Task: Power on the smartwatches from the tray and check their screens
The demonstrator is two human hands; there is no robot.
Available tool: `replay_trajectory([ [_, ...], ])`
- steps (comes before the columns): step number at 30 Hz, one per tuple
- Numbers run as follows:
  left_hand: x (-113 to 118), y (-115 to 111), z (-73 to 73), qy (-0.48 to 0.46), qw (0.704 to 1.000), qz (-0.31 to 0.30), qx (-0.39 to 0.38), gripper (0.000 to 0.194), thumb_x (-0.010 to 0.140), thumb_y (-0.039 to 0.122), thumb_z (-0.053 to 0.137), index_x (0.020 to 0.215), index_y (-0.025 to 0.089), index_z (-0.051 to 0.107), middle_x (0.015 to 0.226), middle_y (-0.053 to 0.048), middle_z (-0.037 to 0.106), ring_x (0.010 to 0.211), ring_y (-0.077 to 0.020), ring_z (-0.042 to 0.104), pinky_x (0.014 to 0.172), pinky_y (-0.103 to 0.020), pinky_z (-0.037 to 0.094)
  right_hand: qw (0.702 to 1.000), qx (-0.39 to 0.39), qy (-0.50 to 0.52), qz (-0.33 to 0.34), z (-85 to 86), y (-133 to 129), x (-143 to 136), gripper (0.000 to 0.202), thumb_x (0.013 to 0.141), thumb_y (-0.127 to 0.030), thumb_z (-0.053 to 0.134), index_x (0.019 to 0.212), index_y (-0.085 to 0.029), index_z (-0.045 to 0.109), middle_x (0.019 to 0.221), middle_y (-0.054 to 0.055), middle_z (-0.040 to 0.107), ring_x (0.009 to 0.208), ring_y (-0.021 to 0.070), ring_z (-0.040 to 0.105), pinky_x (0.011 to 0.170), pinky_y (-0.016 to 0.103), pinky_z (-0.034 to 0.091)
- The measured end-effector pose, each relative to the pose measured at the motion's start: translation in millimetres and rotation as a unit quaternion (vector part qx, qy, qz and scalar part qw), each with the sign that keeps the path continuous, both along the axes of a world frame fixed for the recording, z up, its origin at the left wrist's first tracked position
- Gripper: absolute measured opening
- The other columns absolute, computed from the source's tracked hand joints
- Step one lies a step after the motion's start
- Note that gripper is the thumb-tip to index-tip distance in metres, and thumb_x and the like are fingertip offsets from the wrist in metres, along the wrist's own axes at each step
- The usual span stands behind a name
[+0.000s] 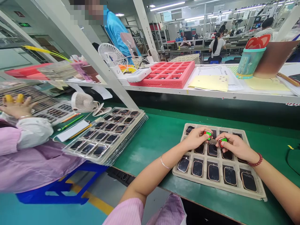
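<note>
On the green worktop (164, 134) a beige tray (255, 195) is placed, and dark rectangular screens (213, 172) are laid in its compartments. Both hands are held over the far rows of this tray, close to each other but not touching. The left hand (195, 137) is closed on a small red and green piece (207, 134), which is gripped between thumb and fingers. The right hand (233, 145) is closed in the same way on a second red and green piece (222, 141). A thin bracelet (164, 163) is worn on the left wrist and a red bead bracelet (255, 162) on the right wrist.

To the left, a stack of clear trays (105, 134) with similar screens is seen, and beside it a small white fan (82, 102). A co-worker's hand (16, 107) with yellow finger covers is raised at the far left. On the shelf (211, 93) behind, a red foam tray (171, 73) and yellow papers (209, 82) are kept.
</note>
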State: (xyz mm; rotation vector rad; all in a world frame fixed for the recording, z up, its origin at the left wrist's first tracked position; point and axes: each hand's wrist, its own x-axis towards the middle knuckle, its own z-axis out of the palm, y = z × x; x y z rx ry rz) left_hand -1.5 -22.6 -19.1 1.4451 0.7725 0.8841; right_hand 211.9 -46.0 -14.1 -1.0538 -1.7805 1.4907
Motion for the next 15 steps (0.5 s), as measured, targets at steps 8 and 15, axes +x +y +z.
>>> replay_trajectory([
  [8,-0.3,0.1,-0.2,0.011,1.000,0.000,-0.001,0.023,0.080,0.025,0.058,0.099,0.012,0.059,0.090,-0.007,0.063,0.070,-0.0118,0.060,0.068,-0.027,0.051,1.000,-0.001,-0.003,0.001,-0.3,0.1,0.0,0.020,0.088,-0.031,0.054,0.102,-0.018,0.058,0.086,0.005,0.066,0.066,0.0134,0.055,0.060,0.029,0.051],
  [15,-0.1,-0.5,-0.7,0.017,1.000,0.002,0.002,0.023,0.079,0.023,0.059,0.099,0.012,0.059,0.090,-0.007,0.063,0.075,-0.0139,0.061,0.069,-0.029,0.051,1.000,0.002,0.000,0.006,2.6,-0.7,-1.5,0.019,0.086,-0.030,0.056,0.101,-0.018,0.059,0.087,0.005,0.065,0.070,0.0149,0.056,0.062,0.029,0.052],
])
